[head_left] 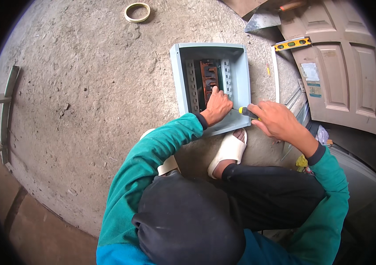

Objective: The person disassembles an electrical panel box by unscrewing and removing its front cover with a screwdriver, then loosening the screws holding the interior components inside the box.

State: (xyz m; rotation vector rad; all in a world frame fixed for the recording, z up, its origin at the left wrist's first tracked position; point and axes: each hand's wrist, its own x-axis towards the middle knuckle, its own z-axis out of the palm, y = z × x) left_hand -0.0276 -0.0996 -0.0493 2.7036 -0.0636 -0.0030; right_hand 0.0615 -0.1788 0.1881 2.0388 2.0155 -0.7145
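A grey metal electrical panel box point(246, 66) lies on the concrete floor with its open side up. Inside it sits a reddish-brown busbar assembly point(208, 73) between two slotted metal strips. My left hand point(217, 107) is down in the box over the lower end of the busbar assembly, its fingers curled closed; what they hold is hidden. In my right hand point(280, 121), by the box's lower right corner, is a screwdriver point(248, 113) with a yellow and black handle. Its thin shaft points left toward my left hand, and its tip is out of sight.
A roll of tape point(137, 12) lies on the floor beyond the box. To the right are a yellow spirit level point(292, 43), a pencil point(268, 70), a trowel point(263, 21) and a panelled wooden door point(336, 73). A metal frame point(7, 106) stands at the far left. My sandalled foot point(230, 152) is close below the box.
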